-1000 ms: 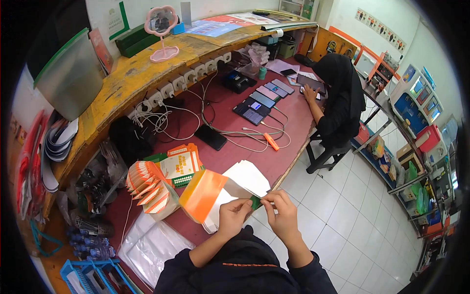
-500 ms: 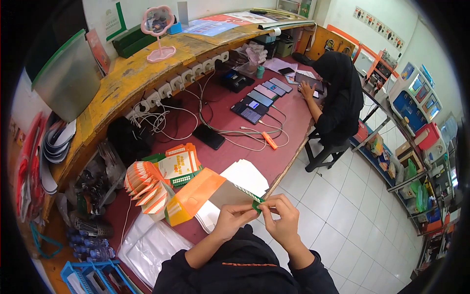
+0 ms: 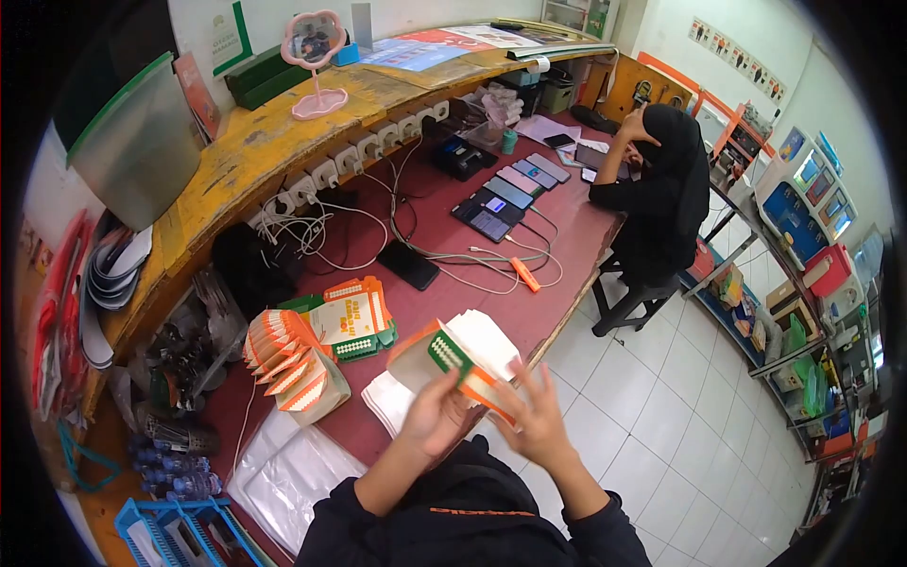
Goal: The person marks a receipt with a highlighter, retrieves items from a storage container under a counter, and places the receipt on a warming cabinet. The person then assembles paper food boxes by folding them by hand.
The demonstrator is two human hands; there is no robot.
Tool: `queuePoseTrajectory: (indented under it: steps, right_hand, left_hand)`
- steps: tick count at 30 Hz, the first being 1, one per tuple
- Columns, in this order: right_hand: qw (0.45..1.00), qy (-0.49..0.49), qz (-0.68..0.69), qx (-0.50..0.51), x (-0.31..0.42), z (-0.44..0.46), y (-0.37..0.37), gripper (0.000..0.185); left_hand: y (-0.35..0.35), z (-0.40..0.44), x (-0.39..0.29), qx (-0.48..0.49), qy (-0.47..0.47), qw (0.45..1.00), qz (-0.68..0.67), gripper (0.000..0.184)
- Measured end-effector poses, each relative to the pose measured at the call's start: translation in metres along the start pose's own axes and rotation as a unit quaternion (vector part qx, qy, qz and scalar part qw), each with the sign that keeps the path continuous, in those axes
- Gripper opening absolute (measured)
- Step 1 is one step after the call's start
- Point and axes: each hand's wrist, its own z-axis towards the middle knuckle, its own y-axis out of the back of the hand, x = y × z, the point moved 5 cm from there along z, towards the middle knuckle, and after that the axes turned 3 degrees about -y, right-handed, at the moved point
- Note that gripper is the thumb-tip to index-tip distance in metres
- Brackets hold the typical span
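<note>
My left hand grips a folded paper food carton, orange, white and green, above the near edge of the table. At the carton's right end, my right hand has its fingers spread, somewhat blurred; the thumb side is close to the orange flap, and I cannot tell whether it touches. Under the carton lie white paper sheets. To the left is a fanned row of nested orange-striped cartons. Behind that row, flat printed cartons rest in a pile.
Clear plastic bags lie at the front left beside a blue basket. A black phone, cables and several more phones occupy the table. Another person sits on a stool at the far right.
The carton has been turned and folded, so its green patterned panel now faces up. My right hand's fingers have gone from pinching its edge to spread. The other person's hand has risen to the head.
</note>
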Motion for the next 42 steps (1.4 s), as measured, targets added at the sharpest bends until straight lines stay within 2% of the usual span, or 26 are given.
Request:
queuePoseTrajectory:
  steps: [1,3,4,5,7,8,9,11,13,15,16,17,18,19,20,21,25,26,27,29,30,32,35,37,41,42]
  right_hand:
    - [1.000,0.000,0.000,0.000,-0.008,-0.001,0.003,0.048]
    - [0.998,-0.058,-0.016,-0.036,-0.036,-0.001,0.009,0.032]
    - [0.995,-0.023,-0.018,-0.094,-0.035,0.002,0.012,0.027]
    - [0.995,-0.024,-0.019,-0.095,-0.034,0.003,0.012,0.027]
    - [0.993,-0.056,-0.013,-0.102,-0.026,0.008,0.011,0.028]
    - [0.993,-0.056,-0.012,-0.102,-0.019,0.011,0.010,0.028]
    - [0.993,-0.056,-0.003,-0.105,-0.012,0.016,0.009,0.028]
    - [0.993,-0.056,0.008,-0.106,-0.003,0.021,0.003,0.027]
    - [0.981,-0.074,0.067,-0.168,-0.002,0.024,0.004,0.022]
    - [0.975,-0.095,0.123,-0.162,-0.008,0.020,0.005,0.017]
    - [0.965,-0.114,0.181,-0.154,-0.012,0.017,0.003,0.012]
    - [0.965,-0.114,0.181,-0.153,-0.013,0.013,-0.001,0.012]
    - [0.939,-0.176,0.244,-0.166,-0.021,0.007,-0.007,0.009]
    - [0.906,-0.235,0.304,-0.178,-0.029,0.003,-0.011,0.006]
    - [0.906,-0.235,0.303,-0.178,-0.028,0.003,-0.011,0.006]
    - [0.916,-0.221,0.280,-0.185,-0.021,0.006,-0.008,0.005]
    - [0.940,-0.187,0.230,-0.169,-0.003,0.012,-0.001,0.004]
    - [0.940,-0.188,0.230,-0.169,-0.001,0.013,0.002,0.004]
    - [0.934,-0.203,0.254,-0.148,0.000,0.013,0.003,0.005]
    - [0.927,-0.217,0.279,-0.126,0.000,0.014,0.005,0.005]
    - [0.934,-0.202,0.269,-0.116,0.002,0.014,0.006,0.006]
    - [0.942,-0.187,0.258,-0.107,0.007,0.016,0.008,0.006]
    - [0.961,-0.166,0.189,-0.116,0.013,0.019,0.011,0.008]
    - [0.985,-0.087,0.114,-0.100,0.020,0.026,0.014,0.013]
    - [0.980,-0.085,0.156,-0.087,0.023,0.023,0.015,0.019]
    - [0.980,-0.066,0.135,-0.128,0.020,0.017,0.010,0.022]
  left_hand:
    - [0.007,0.004,-0.006,0.000,0.000,1.000,0.000,0.024]
    - [0.021,0.016,-0.014,0.078,0.100,0.972,-0.196,0.023]
    - [0.027,0.019,-0.012,0.072,0.104,0.966,-0.228,0.031]
    - [0.032,0.019,-0.006,0.072,0.105,0.965,-0.227,0.031]
    - [0.013,0.011,-0.003,0.120,-0.014,0.991,-0.057,0.045]
    - [0.003,0.006,0.002,0.143,-0.100,0.978,0.111,0.055]
    - [-0.001,0.004,0.007,0.127,-0.136,0.952,0.242,0.046]
    - [-0.012,-0.004,0.010,0.113,-0.195,0.904,0.363,0.034]
    - [-0.011,-0.006,0.001,0.082,-0.195,0.915,0.344,0.028]
    - [-0.013,-0.005,-0.004,0.055,-0.195,0.924,0.324,0.023]
    - [-0.016,-0.006,-0.010,0.029,-0.239,0.905,0.351,0.019]
    - [-0.017,-0.009,-0.015,0.002,-0.282,0.882,0.377,0.016]
    - [-0.018,-0.012,-0.020,-0.012,-0.374,0.818,0.436,0.011]
    - [-0.016,-0.011,-0.021,-0.013,-0.375,0.818,0.436,0.011]
    - [-0.026,-0.020,-0.024,0.021,-0.479,0.698,0.532,0.010]
    - [-0.035,-0.029,-0.020,0.053,-0.565,0.554,0.609,0.010]
    - [-0.034,-0.034,-0.012,0.074,-0.563,0.565,0.599,0.012]
    - [-0.028,-0.030,-0.013,0.082,-0.528,0.619,0.576,0.012]
    - [-0.024,-0.031,-0.015,0.082,-0.528,0.618,0.577,0.012]
    - [-0.013,-0.021,-0.014,0.141,-0.402,0.767,0.480,0.010]
    - [-0.012,-0.022,-0.016,0.140,-0.402,0.767,0.481,0.010]
    - [-0.011,-0.019,-0.013,0.146,-0.307,0.834,0.434,0.012]
    - [-0.019,-0.019,-0.013,0.137,-0.294,0.849,0.416,0.015]
    - [-0.007,-0.014,-0.012,0.136,-0.304,0.848,0.412,0.018]
    - [-0.012,-0.013,-0.014,0.149,-0.317,0.864,0.361,0.021]
    - [-0.010,-0.012,-0.012,0.170,-0.313,0.850,0.388,0.022]
